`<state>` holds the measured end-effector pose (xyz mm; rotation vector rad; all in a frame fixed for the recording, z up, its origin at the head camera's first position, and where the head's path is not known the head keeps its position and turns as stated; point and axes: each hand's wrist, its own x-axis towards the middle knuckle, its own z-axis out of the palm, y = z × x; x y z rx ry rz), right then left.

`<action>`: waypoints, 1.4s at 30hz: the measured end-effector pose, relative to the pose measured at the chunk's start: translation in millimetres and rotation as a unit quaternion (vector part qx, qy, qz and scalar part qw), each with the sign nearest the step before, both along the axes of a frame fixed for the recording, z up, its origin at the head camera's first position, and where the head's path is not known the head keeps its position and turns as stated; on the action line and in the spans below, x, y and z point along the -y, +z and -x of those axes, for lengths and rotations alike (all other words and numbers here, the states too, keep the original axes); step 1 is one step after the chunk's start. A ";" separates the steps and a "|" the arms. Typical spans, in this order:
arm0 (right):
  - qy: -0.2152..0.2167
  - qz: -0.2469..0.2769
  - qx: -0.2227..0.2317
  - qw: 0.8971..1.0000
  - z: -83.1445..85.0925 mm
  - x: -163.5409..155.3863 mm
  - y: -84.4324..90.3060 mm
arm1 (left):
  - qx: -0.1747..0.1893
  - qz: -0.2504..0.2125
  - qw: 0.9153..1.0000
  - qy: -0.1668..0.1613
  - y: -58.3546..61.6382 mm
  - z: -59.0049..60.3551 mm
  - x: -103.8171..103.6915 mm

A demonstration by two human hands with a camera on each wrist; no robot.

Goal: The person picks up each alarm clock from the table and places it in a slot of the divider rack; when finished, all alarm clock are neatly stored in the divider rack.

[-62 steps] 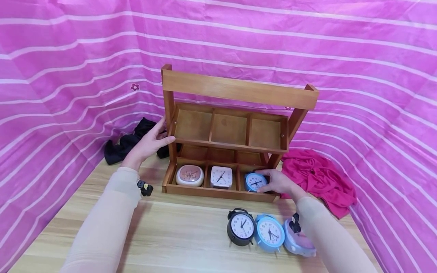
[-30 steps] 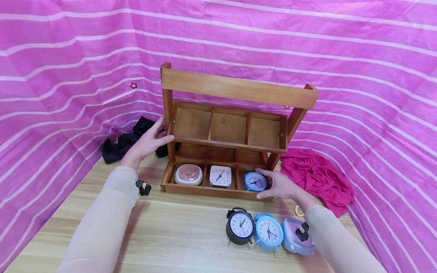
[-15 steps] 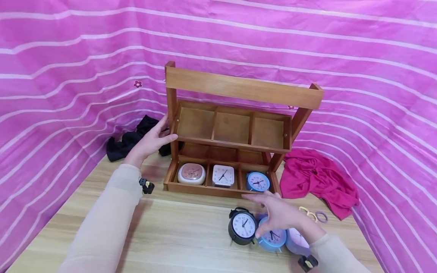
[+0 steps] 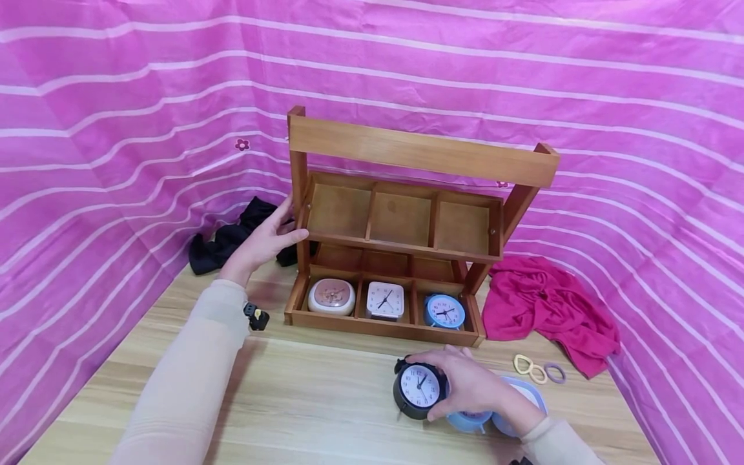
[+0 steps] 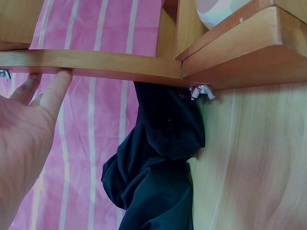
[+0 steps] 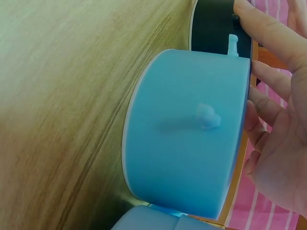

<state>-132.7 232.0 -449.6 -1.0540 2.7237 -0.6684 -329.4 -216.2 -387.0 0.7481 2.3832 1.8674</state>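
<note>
In the head view my right hand (image 4: 467,387) holds the black twin-bell alarm clock (image 4: 415,387), fingers over its top and thumb at its lower right side. Partly hidden under that hand, a light blue alarm clock (image 6: 187,129) stands beside it, and a pale purple-blue clock (image 4: 539,402) is further right. My left hand (image 4: 261,248) touches the left side post of a two-tier wooden rack (image 4: 421,152), its visible fingers fairly straight. The rack's lower tier bears a white clock with a pink face (image 4: 331,296), a square white clock (image 4: 385,298) and a small blue clock (image 4: 444,311).
Black cloth (image 4: 217,248) lies behind my left hand, and bunched crimson cloth (image 4: 543,303) lies right of the rack. Two yellow rings (image 4: 522,363) and a purple ring (image 4: 555,372) lie on the wooden table (image 4: 302,400). Pink striped fabric (image 4: 407,58) surrounds the table.
My right hand has let go of the small blue clock in the lower right compartment, drawn back toward me and taken hold of the black alarm clock. The left hand stays at the post.
</note>
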 end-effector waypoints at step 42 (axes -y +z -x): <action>-0.018 0.058 -0.134 0.989 140.9 124.2 201.8 | 0.011 0.029 0.999 0.020 3.5 -2.8 -3.4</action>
